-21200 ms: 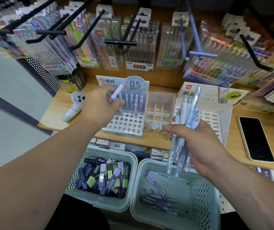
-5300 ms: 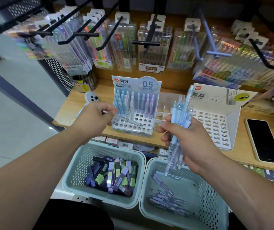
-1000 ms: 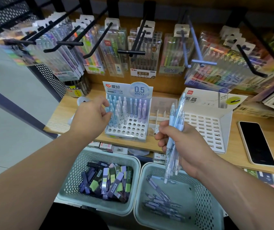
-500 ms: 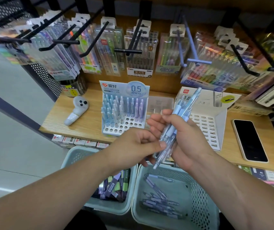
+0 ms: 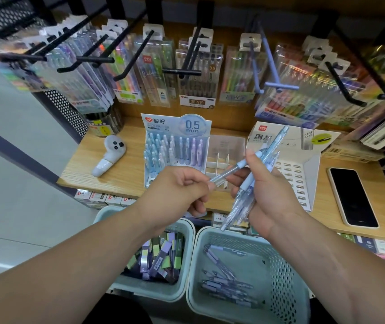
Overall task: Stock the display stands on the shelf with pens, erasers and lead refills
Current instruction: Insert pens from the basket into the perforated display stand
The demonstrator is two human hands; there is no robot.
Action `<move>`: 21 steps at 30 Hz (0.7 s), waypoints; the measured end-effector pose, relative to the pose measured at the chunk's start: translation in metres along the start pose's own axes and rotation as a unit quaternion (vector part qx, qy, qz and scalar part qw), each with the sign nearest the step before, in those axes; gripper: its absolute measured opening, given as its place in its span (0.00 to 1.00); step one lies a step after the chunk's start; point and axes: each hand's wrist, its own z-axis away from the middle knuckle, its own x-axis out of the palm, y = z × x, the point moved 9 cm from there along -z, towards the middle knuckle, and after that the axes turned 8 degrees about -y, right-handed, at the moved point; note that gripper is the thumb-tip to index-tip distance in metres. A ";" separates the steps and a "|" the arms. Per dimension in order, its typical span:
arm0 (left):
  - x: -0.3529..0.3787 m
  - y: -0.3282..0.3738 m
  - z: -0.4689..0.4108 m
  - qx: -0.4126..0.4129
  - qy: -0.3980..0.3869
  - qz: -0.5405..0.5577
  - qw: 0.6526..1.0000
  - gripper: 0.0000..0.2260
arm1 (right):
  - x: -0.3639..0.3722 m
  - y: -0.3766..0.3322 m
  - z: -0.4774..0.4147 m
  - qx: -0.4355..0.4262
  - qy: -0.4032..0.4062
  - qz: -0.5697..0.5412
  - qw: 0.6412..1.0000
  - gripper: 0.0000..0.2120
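My left hand [image 5: 177, 188] pinches the tip end of one pale blue pen [image 5: 230, 170], drawn sideways out of the bundle. My right hand [image 5: 266, 195] grips that bundle of blue pens [image 5: 245, 197], tips pointing down. Behind my hands the 0.5 mm pen stand [image 5: 176, 127] on the wooden shelf [image 5: 126, 176] holds several blue and lilac pens upright. A clear divided tray [image 5: 226, 148] stands to its right. Further right is a white slotted lead refill stand [image 5: 303, 174] with nothing in its slots.
Below the shelf, a green basket [image 5: 182, 232] holds lead refill boxes and another [image 5: 280, 272] holds loose lilac pens. A white controller [image 5: 109, 157] lies on the shelf at left, a phone [image 5: 352, 197] at right. Packs of pens hang on black hooks [image 5: 182, 71] above.
My left hand came back from the pen stand to the bundle and now pulls one pen out sideways to the left. My right hand has stayed roughly where it was.
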 end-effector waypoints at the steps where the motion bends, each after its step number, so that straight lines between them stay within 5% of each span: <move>1: -0.001 0.001 0.001 0.001 -0.005 0.008 1.000 0.04 | -0.001 -0.002 0.000 -0.002 0.010 -0.007 1.000 0.12; 9: -0.044 0.003 0.014 0.021 0.095 0.143 0.985 0.06 | -0.002 0.003 0.004 -0.004 0.024 0.031 0.999 0.07; 12: -0.071 0.007 0.020 0.050 0.161 0.116 0.979 0.06 | 0.006 0.013 0.007 0.020 -0.010 0.067 0.997 0.07; 16: -0.113 0.013 0.025 0.044 0.235 -0.130 0.962 0.08 | 0.013 0.019 0.010 0.024 -0.033 0.094 0.995 0.07; 21: -0.142 0.011 0.022 0.039 0.259 -0.422 0.868 0.12 | 0.018 0.017 0.012 0.014 -0.048 0.103 0.993 0.08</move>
